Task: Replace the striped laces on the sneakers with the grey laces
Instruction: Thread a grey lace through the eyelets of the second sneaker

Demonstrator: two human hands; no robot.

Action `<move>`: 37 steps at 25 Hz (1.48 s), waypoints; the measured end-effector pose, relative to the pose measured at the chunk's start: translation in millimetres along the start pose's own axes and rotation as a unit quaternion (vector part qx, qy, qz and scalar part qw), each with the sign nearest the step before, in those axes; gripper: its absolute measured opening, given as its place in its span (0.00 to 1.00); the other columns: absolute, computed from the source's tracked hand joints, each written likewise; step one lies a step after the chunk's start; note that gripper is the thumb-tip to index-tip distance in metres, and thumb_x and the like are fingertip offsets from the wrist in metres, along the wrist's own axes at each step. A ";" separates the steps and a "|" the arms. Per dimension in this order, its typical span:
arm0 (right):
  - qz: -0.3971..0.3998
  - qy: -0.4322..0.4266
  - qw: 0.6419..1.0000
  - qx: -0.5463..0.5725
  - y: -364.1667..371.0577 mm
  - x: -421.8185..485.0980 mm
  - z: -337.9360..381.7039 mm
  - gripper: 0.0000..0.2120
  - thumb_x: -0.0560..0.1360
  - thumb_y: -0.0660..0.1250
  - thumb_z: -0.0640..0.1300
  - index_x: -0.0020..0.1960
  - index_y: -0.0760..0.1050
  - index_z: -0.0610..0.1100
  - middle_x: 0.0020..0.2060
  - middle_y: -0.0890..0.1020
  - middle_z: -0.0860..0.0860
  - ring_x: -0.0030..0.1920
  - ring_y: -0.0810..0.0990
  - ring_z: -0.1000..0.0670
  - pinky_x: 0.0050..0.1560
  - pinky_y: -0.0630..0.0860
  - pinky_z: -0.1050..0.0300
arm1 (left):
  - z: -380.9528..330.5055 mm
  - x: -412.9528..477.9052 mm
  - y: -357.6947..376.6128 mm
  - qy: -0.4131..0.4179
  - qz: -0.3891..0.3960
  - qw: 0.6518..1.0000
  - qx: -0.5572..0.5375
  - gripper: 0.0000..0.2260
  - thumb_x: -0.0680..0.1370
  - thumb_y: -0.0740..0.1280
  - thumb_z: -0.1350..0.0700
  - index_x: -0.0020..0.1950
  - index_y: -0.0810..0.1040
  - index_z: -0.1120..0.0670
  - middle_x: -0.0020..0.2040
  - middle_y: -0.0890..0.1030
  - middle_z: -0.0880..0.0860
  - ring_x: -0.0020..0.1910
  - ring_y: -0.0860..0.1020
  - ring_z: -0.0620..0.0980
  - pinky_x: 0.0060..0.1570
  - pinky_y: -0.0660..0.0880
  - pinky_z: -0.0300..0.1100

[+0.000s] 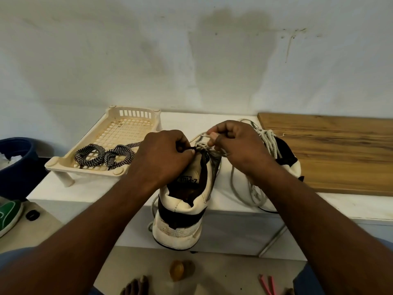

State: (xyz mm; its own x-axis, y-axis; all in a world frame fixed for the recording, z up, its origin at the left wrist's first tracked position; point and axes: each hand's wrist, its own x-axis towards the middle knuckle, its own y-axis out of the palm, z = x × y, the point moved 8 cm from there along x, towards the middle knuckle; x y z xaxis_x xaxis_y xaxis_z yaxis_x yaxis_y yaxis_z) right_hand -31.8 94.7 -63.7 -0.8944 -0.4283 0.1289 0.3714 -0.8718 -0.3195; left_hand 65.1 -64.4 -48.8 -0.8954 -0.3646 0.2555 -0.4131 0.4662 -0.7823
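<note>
A cream and brown sneaker (pixel 180 211) stands heel toward me at the front edge of the white ledge (pixel 102 192). My left hand (pixel 163 154) pinches the top of its dark tongue. My right hand (pixel 236 143) pinches a grey lace (pixel 204 137) at the sneaker's upper eyelets. More of that lace loops down on the ledge under my right forearm. A second sneaker (pixel 287 160) with grey laces lies behind my right hand, mostly hidden. Black-and-white striped laces (pixel 106 156) lie in a cream plastic tray (pixel 131 116) to the left.
A wooden board (pixel 331 150) covers the ledge at right. A dark blue bin (pixel 17 162) stands left of the ledge, with a green shoe (pixel 8 213) and a small black object (pixel 33 215) on the floor. A yellowish object (pixel 176 270) and pink sticks (pixel 268 284) lie below.
</note>
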 end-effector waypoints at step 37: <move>-0.047 -0.100 0.960 -0.256 42.5 0.4 7.4 0.07 0.75 0.71 0.50 0.38 0.79 0.55 0.37 0.79 0.59 0.41 0.79 0.57 0.41 0.74 0.58 | 41.5 2.5 18.7 -0.171 0.039 0.948 -0.266 0.03 0.75 0.74 0.59 0.46 0.86 0.52 0.42 0.87 0.50 0.44 0.86 0.48 0.48 0.83 0.45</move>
State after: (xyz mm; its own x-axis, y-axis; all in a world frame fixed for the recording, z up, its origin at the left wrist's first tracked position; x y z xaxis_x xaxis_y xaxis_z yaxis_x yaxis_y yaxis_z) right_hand -14.5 55.8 -70.3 -0.8336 -0.4349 0.3405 0.0742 -0.6991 -0.7111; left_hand 62.0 -90.1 -86.4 -0.8578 -0.5102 -0.0619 -0.4547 0.8096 -0.3712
